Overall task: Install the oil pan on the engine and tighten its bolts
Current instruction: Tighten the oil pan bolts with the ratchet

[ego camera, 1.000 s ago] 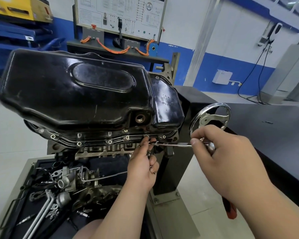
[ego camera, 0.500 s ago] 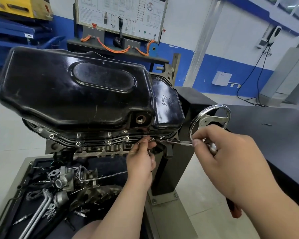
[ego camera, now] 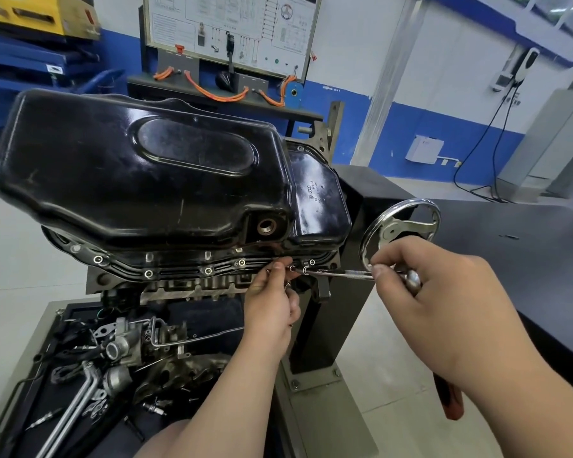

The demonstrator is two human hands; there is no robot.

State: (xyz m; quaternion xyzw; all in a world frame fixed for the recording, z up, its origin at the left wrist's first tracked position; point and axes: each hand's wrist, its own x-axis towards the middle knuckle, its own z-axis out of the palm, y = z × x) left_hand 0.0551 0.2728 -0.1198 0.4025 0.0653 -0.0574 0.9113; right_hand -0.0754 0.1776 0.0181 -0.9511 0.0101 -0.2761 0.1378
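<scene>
A glossy black oil pan sits on the upturned engine, which is mounted on a stand. Several bolts line the pan's near flange. My left hand reaches up to the flange at its right end and pinches a small bolt there with thumb and fingertips. My right hand grips the handle of a thin metal driver. The driver lies level, and its tip points at a bolt hole next to my left fingers.
A chrome handwheel on the black stand sits just behind my right hand. Below the engine, a tray holds several loose engine parts and pipes. A dark table stands at the right. A training board stands behind.
My left hand has edged up along the flange's right end. The driver tip has moved toward the bolt hole beside my left fingers. The camera view has shifted slightly.
</scene>
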